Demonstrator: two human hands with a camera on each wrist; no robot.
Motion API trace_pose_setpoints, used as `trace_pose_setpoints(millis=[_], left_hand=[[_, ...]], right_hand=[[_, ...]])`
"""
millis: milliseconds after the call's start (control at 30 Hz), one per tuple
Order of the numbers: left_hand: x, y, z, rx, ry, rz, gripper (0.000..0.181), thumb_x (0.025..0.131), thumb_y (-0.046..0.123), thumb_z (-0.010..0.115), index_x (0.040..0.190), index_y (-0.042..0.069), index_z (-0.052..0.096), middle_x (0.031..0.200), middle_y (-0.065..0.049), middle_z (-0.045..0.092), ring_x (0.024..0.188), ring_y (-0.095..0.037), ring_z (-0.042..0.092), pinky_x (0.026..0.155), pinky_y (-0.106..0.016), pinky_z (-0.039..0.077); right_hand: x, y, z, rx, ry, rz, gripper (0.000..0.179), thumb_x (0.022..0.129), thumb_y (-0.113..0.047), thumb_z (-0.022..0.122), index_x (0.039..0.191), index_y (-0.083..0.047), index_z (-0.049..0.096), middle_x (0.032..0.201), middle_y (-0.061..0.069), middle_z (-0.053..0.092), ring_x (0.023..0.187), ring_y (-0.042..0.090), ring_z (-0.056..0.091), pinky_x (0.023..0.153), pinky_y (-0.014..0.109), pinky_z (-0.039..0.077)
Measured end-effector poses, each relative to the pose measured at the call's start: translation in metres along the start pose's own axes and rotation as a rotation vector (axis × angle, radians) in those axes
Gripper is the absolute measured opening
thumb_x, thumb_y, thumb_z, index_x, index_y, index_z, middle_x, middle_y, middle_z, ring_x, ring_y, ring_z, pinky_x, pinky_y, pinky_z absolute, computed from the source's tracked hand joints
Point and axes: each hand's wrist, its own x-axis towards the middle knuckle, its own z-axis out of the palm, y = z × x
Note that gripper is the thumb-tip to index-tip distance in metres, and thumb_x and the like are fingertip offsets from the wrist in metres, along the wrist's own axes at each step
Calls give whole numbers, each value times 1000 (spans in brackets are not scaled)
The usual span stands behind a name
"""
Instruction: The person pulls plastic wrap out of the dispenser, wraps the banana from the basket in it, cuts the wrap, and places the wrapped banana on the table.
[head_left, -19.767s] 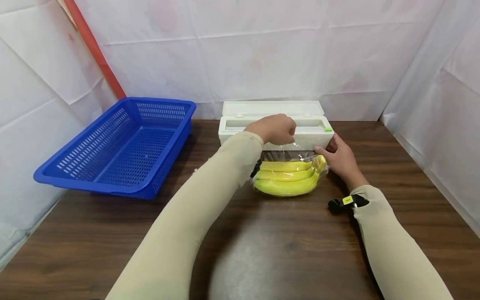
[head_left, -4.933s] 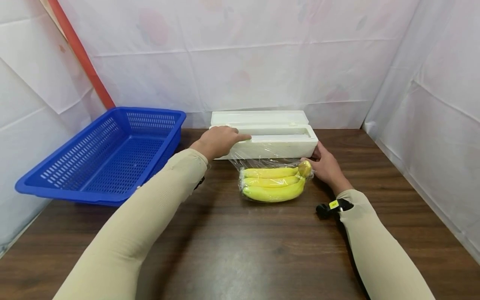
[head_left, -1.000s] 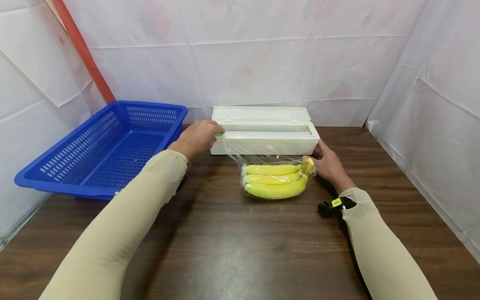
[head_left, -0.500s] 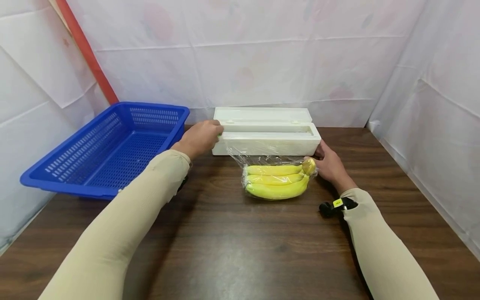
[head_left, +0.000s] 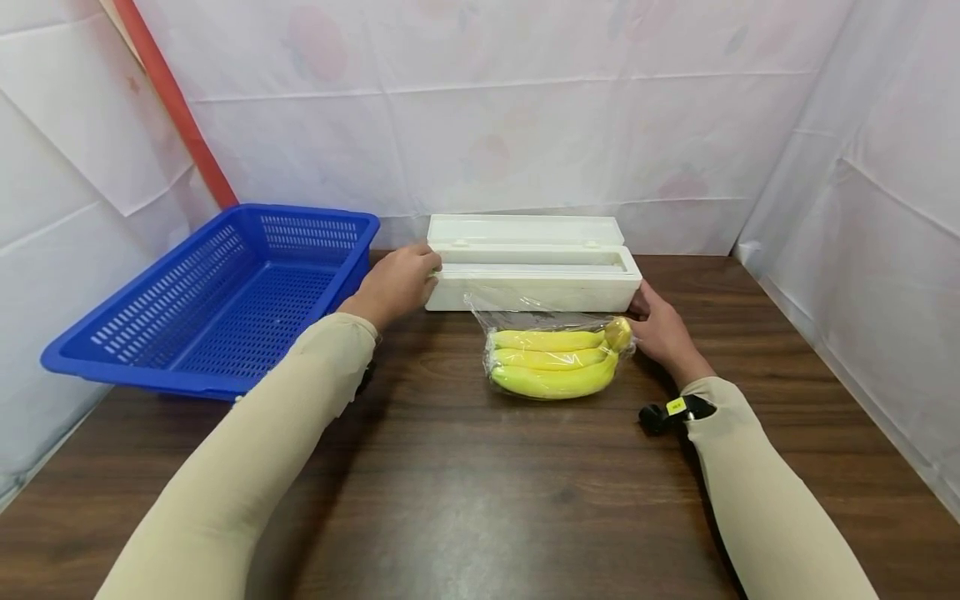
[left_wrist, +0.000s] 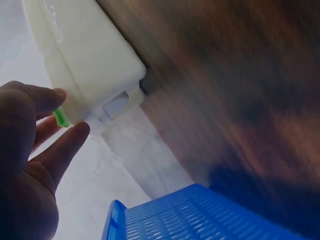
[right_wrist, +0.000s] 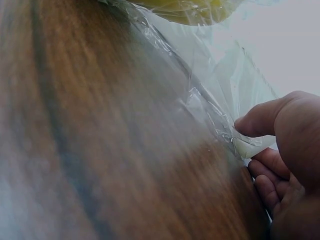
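A long white cling film dispenser (head_left: 540, 293) stands at the back of the table, lid raised. With my left hand (head_left: 397, 282) I pinch its small green slide cutter (left_wrist: 61, 118) at the left end; in the head view my fingers hide the cutter. My right hand (head_left: 660, 329) grips the right end, thumb in front and the other fingers curled behind the corner (right_wrist: 245, 147). Just before the dispenser lies a bunch of bananas (head_left: 551, 362) wrapped in clear film. From it a loose sheet of cling film (head_left: 510, 318) reaches back against the dispenser's front.
To the left stands a blue perforated basket (head_left: 202, 385), close to my left forearm. White cloth (head_left: 525, 150) hangs behind and on both sides, with a red strip (head_left: 176, 104) at the back left corner. The tabletop (head_left: 480, 500) is dark wood.
Since 19.8 s ago the green cutter has gone from the dispenser's right end to its left. Over the last second the film's left edge has slackened and drawn toward the bananas. My right hand stays.
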Motion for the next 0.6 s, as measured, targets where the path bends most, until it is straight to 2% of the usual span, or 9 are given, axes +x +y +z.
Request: trace_pose_setpoints(millis=[133, 333, 433, 600], left_hand=[[-4, 4, 2, -12, 43, -46, 19, 97, 10, 62, 111, 0, 69, 108, -17, 64, 98, -34, 63, 86, -47, 52], [-4, 17, 12, -113, 129, -176, 27, 97, 22, 64, 116, 3, 70, 118, -18, 63, 109, -36, 60, 94, -50, 49], [-2, 25, 21, -145, 208, -206, 26, 95, 25, 68, 112, 5, 72, 116, -17, 64, 108, -37, 60, 94, -50, 48], [-2, 34, 33, -149, 383, -190, 21, 91, 22, 74, 103, 5, 75, 106, -16, 64, 103, -37, 58, 92, -51, 46]], right_hand=[[1, 1, 0, 2, 0, 3, 82, 100, -17, 62, 163, -18, 10, 148, 21, 48, 139, 37, 41, 116, 55, 24], [1, 5, -3, 0, 4, 7, 83, 99, -18, 62, 163, -18, 9, 147, 22, 48, 139, 38, 41, 116, 56, 24], [-1, 6, -6, 0, 9, 10, 83, 99, -20, 63, 163, -18, 9, 147, 22, 48, 139, 38, 41, 115, 56, 25], [-5, 5, -6, 20, 11, 13, 83, 99, -19, 63, 163, -18, 10, 147, 22, 48, 138, 37, 42, 115, 55, 25]])
